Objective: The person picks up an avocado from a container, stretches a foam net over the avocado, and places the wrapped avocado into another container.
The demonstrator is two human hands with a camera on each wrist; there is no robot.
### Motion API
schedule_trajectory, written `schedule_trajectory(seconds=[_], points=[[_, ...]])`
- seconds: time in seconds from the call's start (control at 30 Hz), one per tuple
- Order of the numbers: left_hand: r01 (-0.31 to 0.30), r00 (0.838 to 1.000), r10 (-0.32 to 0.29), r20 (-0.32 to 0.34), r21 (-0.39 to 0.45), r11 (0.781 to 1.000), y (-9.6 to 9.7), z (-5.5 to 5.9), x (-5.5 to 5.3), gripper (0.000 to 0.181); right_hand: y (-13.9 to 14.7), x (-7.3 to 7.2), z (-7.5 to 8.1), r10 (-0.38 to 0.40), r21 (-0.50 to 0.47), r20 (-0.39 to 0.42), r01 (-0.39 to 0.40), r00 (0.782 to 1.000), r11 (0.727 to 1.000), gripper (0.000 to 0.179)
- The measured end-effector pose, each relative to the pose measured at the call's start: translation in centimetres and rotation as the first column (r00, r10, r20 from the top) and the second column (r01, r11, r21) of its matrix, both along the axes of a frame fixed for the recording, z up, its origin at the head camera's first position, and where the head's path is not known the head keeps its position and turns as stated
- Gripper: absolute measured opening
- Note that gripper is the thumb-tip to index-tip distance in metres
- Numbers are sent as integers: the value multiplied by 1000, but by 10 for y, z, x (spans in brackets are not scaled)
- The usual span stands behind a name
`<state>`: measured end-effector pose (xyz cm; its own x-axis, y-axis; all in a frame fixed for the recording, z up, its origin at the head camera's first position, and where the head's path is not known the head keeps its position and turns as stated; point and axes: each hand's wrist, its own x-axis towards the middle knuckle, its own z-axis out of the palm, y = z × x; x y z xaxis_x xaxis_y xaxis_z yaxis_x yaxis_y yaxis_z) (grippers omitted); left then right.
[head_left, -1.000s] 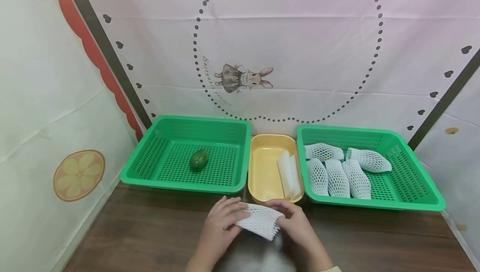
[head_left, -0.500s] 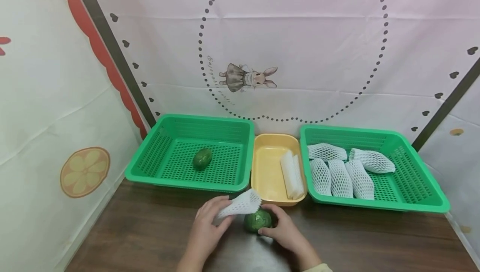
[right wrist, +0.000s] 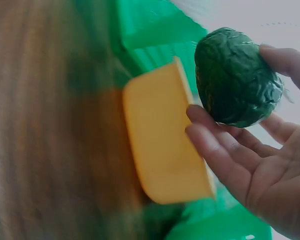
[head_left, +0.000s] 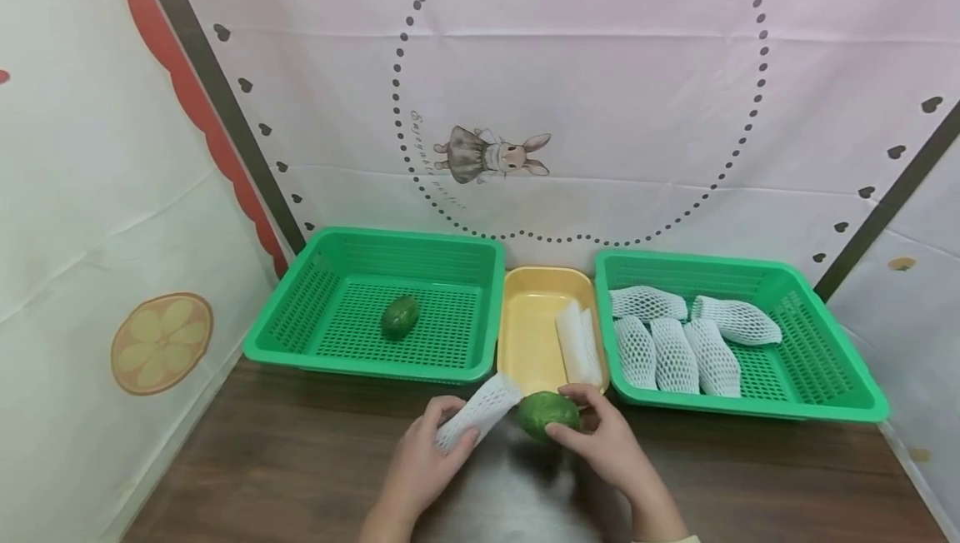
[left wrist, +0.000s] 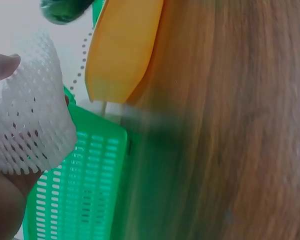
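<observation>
My left hand (head_left: 418,461) grips a white foam net sleeve (head_left: 483,410), thumb on the near side. The sleeve slants up to the right, its upper end beside a green avocado (head_left: 547,415). That avocado is pinched between the thumb and fingers of my right hand (head_left: 611,447), above the table. In the right wrist view the avocado (right wrist: 235,80) has a shiny, wrinkled surface, like clear film. The left wrist view has the net sleeve (left wrist: 32,112) close up, with the avocado (left wrist: 65,9) partly cut off at the top. Sleeve and avocado appear apart.
Another avocado (head_left: 400,317) lies in the left green basket (head_left: 375,370). A yellow tray (head_left: 517,360) between the baskets holds flattened foam sleeves (head_left: 576,345). Several sleeved pieces (head_left: 675,356) fill part of the right green basket (head_left: 810,410). Behind stands a printed cloth wall (head_left: 600,110).
One second ago both hands were on the sleeve. Now the left hand alone holds it, tilted upward, and the right hand has lifted the avocado from the table and moved slightly right.
</observation>
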<state>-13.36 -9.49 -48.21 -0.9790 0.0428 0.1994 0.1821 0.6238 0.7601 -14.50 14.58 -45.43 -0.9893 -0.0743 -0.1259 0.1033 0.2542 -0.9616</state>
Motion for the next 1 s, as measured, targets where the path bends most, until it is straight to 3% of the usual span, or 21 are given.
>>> schedule_trajectory(seconds=[0.2,0.5,0.67,0.87,1.0], points=[[40,998,-42,-51,-26,999,9,-1,-2,36,10,-2,8,-102,-127,-3,101,995,987,47],[116,982,-123,-145,-61,991,21,2,-7,38,17,0,12,-177,-220,-71,158,982,963,48],[143,973,-146,-177,-31,989,27,5,-9,38,19,4,13,-157,-235,-109,128,982,963,52],[160,981,-158,-116,6,987,30,10,-7,37,20,6,10,-130,-241,-156,90,979,966,49],[204,973,-203,-105,-3,979,34,11,-6,41,18,7,7,-93,-289,-191,35,977,957,46]])
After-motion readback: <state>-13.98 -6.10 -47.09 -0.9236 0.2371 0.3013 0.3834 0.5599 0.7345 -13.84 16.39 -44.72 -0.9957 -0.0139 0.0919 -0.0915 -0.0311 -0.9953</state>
